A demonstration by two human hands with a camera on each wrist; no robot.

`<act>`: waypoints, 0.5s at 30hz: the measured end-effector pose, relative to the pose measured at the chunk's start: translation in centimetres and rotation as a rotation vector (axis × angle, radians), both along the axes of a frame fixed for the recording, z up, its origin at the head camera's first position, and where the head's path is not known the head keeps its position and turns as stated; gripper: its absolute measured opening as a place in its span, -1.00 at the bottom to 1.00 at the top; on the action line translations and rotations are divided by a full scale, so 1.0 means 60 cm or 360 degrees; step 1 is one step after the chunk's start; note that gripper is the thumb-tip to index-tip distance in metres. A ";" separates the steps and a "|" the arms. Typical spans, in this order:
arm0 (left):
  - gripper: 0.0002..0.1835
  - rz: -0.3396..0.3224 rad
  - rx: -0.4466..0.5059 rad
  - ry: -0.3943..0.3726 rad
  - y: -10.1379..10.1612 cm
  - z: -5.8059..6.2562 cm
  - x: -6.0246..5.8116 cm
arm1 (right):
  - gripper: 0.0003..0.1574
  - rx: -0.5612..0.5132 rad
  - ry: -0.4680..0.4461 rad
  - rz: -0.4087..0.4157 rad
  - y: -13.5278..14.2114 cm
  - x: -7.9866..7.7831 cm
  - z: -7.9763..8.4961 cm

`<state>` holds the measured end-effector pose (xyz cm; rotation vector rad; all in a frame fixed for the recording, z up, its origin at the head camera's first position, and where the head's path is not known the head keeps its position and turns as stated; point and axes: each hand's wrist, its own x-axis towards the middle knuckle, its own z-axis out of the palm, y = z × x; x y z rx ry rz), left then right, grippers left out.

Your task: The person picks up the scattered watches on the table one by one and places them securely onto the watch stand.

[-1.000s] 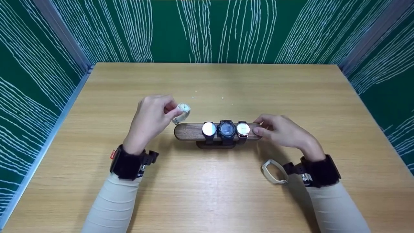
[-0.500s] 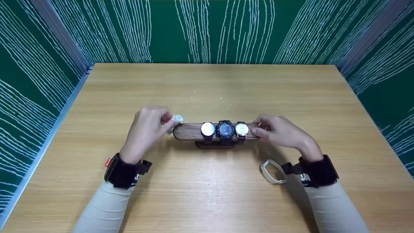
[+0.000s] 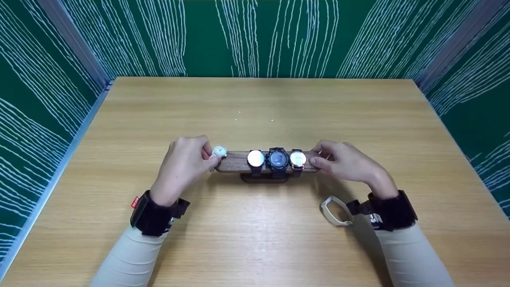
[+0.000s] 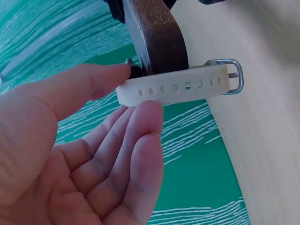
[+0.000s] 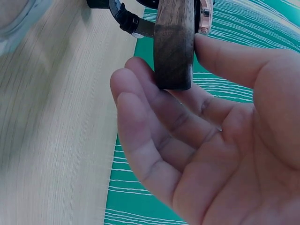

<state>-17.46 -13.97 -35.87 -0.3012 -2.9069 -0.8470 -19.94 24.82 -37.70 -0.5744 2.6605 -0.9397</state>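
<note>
My left hand (image 3: 183, 167) pinches a small watch with a white strap (image 4: 174, 88) at the left end of a dark wooden watch stand (image 3: 235, 162). In the head view its pale round face (image 3: 219, 151) shows just past the fingertips. The left wrist view shows the strap lying across the bar's end, its buckle (image 4: 236, 76) to the right. My right hand (image 3: 347, 162) grips the stand's other end between thumb and fingers. Three dark-strapped watches sit on the bar: a silvery-faced one (image 3: 255, 158), a chunky black one (image 3: 278, 158) and a rose-gold one (image 3: 298, 158).
A closed-loop off-white watch or wristband (image 3: 332, 215) lies on the wooden table (image 3: 255, 243), near the right wrist. Small white specks dot the tabletop behind the stand. Green panels (image 3: 207, 40) with white lines border the table at the back and sides.
My left hand has brought the white watch down and toward me, from behind the stand's left end to over that end. The right hand keeps its grip there, unmoved.
</note>
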 end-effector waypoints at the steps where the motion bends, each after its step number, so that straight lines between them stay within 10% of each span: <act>1: -0.80 0.0001 -0.0006 -0.0010 0.001 0.000 0.001 | -0.68 -0.0001 -0.0003 -0.0003 0.001 0.000 0.000; 15: -0.73 -0.0018 -0.0086 0.0035 0.006 -0.008 0.006 | -0.69 0.0026 0.0011 -0.0007 -0.002 0.001 0.002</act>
